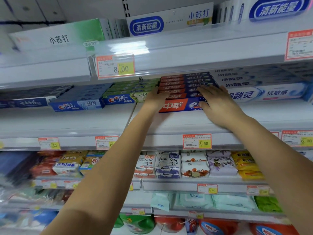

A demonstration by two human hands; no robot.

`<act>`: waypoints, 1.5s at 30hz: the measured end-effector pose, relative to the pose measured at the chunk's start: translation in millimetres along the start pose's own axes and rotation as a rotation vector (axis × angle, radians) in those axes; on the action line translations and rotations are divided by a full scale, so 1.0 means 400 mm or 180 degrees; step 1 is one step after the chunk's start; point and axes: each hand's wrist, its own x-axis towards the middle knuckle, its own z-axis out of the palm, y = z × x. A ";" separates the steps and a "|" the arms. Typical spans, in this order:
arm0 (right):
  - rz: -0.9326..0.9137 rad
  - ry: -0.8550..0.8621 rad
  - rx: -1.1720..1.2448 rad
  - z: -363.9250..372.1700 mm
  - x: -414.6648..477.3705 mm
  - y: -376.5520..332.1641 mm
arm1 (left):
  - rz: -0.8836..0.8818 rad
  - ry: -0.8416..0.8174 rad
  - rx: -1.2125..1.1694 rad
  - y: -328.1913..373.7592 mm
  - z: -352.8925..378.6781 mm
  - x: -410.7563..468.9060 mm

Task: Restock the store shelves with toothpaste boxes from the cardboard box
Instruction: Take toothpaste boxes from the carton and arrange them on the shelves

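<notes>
A stack of several red-and-blue toothpaste boxes (182, 92) stands on the middle shelf (169, 122), under the shelf above. My left hand (155, 99) presses flat against the stack's left end. My right hand (218, 104) lies with straight fingers over the stack's right part, covering the print there. No cardboard box is in view.
Blue and green Crest boxes (94, 102) stand left of the stack, white-and-blue boxes (264, 92) right of it. The upper shelf (186, 53) hangs low over the stack. Soap packs (194, 165) and wipes fill the lower shelves. Price tags line the shelf edges.
</notes>
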 end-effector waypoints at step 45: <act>0.0148 0.0008 -0.0031 0.031 0.068 -0.146 | -0.0403 0.0706 0.3133 -0.110 -0.305 0.144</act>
